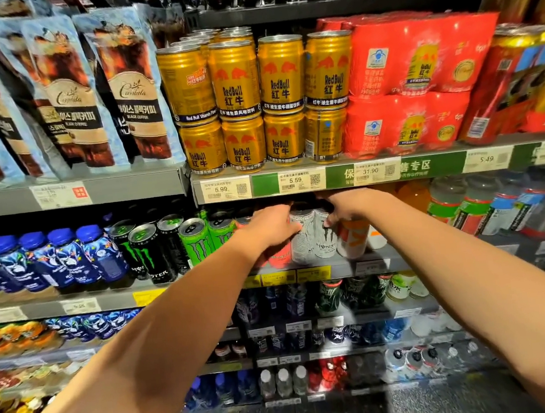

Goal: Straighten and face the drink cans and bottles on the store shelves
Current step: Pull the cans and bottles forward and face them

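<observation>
Both my hands reach into the second shelf (304,271), just under the price rail. My left hand (268,228) grips the left of two white Monster cans (302,236); a pink can (281,255) shows below my palm. My right hand (352,207) curls over the top of the right white Monster can (326,239). An orange-and-white can (352,238) stands right beside it. Black Monster cans (150,251) and green Monster cans (198,241) stand in rows to the left, some turned off-front.
Gold Red Bull cans (236,83) are stacked two high on the shelf above, beside red multipacks (410,60). Coffee pouches (126,87) hang at upper left. Blue bottles (66,256) sit far left, sports-drink bottles (484,206) far right. Lower shelves hold more bottles.
</observation>
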